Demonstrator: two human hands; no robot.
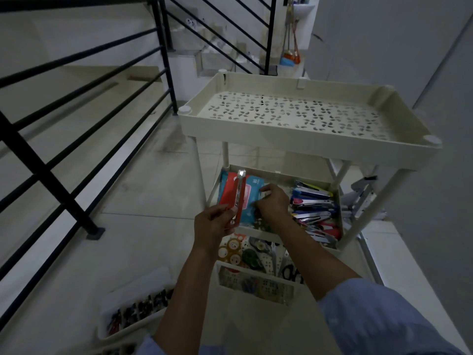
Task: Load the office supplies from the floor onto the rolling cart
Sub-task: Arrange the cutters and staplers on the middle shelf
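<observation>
A cream rolling cart point(307, 147) stands in front of me; its top tray holds nothing. My left hand point(212, 226) grips a red stapler point(236, 198), held upright over the middle shelf's left side. My right hand point(271, 203) reaches down into the middle shelf, fingers curled on small items beside a blue and red wipes pack point(252, 190); what it holds is hidden. Several staplers point(314, 208) fill the shelf's right side. The lower shelf holds tape rolls point(230, 249) and scissors point(291, 272).
A white bin point(133, 311) with small dark items sits on the floor at lower left. A black metal railing point(76, 139) runs along the left over a stairwell. A grey wall rises to the right. A folded metal frame point(361, 198) lies behind the cart.
</observation>
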